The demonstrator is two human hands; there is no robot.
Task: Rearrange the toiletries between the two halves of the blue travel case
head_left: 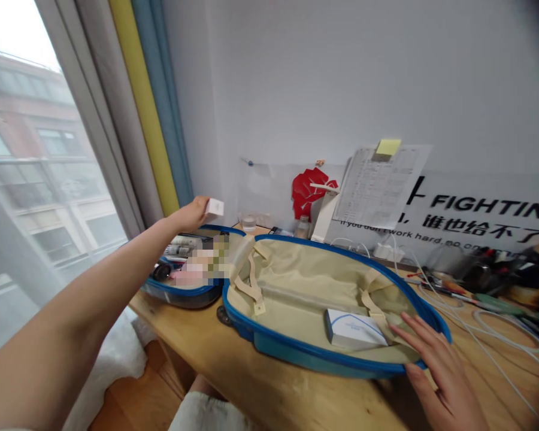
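Note:
A blue suitcase (305, 348) lies unfolded on the wooden desk, its beige-lined half toward the right. Inside that half, near the front rim, rests a white and blue box (357, 330). My left hand (194, 211) is raised above the back of the smaller-looking left half (184, 297), its fingers closed on a small white box (215, 208). That left half holds several items, partly blurred out. At the right end of the suitcase, my right hand (435, 365) touches the rim with its fingers spread, holding nothing.
White cables (480, 326) and cluttered items lie on the desk (296, 395) to the right. Behind the suitcase stand a glass jar (302, 227) and a small clear container (248, 223). A window and curtains (157, 108) are at the left.

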